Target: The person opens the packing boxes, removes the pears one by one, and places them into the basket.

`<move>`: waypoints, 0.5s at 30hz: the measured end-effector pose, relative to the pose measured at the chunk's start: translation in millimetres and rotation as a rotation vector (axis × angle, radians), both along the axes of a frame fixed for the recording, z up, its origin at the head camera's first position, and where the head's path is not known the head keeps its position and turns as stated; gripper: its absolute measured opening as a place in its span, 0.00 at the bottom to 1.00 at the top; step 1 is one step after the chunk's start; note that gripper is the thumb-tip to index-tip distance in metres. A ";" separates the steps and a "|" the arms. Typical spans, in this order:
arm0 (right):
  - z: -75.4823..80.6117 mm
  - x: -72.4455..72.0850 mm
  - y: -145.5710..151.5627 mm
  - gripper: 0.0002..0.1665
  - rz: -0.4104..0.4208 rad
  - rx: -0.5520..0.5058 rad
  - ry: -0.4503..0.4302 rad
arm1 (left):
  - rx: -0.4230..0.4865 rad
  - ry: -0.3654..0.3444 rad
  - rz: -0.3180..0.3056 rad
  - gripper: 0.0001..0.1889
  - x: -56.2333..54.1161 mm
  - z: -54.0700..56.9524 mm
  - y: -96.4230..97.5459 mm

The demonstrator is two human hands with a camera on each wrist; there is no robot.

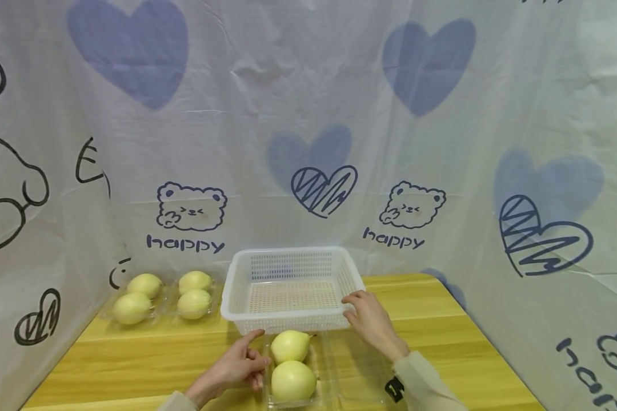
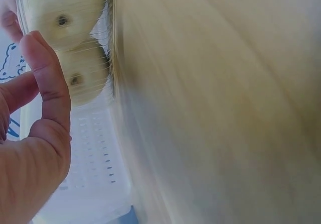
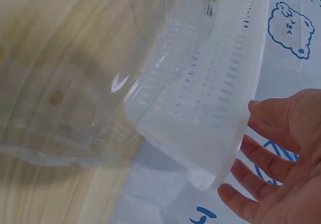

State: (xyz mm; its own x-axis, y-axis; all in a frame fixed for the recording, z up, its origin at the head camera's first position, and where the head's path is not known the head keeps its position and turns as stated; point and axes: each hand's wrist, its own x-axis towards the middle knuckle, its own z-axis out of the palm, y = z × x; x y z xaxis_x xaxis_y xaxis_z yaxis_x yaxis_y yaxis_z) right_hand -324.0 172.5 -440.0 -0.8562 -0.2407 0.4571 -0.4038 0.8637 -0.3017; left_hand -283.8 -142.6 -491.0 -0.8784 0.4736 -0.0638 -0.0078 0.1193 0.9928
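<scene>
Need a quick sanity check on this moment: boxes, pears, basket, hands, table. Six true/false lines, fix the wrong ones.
1. The front clear box holds two pears. True.
2. The left hand grips a pear. False: it is beside the front box and holds no pear.
3. The right hand has its fingers at the right end of the white basket. True.
4. The white basket has solid walls. False: they are perforated.
5. Only four pears show in the head view. False: six do, two in the front box and four left of the basket.
6. The tabletop has a yellow wood-grain look. True.
</scene>
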 end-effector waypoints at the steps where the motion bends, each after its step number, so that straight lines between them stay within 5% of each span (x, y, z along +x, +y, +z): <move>1: -1.0 -1.1 0.0 0.13 0.001 0.008 0.000 | -0.012 0.013 0.007 0.43 0.2 -0.5 0.1; 6: -4.3 -4.0 -0.4 0.10 0.035 0.031 0.016 | -0.173 0.151 0.123 0.36 2.1 2.6 1.5; 11: -2.5 -3.5 -1.6 0.09 0.053 0.016 0.017 | -0.413 0.478 0.229 0.15 3.6 14.0 11.0; 15: -2.2 -3.4 -2.6 0.09 0.071 0.027 0.006 | -0.567 0.734 0.192 0.11 14.7 25.1 24.3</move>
State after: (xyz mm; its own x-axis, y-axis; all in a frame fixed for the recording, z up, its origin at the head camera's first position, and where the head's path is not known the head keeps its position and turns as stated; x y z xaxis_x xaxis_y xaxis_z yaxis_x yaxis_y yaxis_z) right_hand -327.4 169.9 -442.2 -0.8338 -0.3128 0.4549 -0.4660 0.8405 -0.2763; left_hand -269.1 -118.3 -466.0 -0.8503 0.3847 0.3591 0.5259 0.6469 0.5522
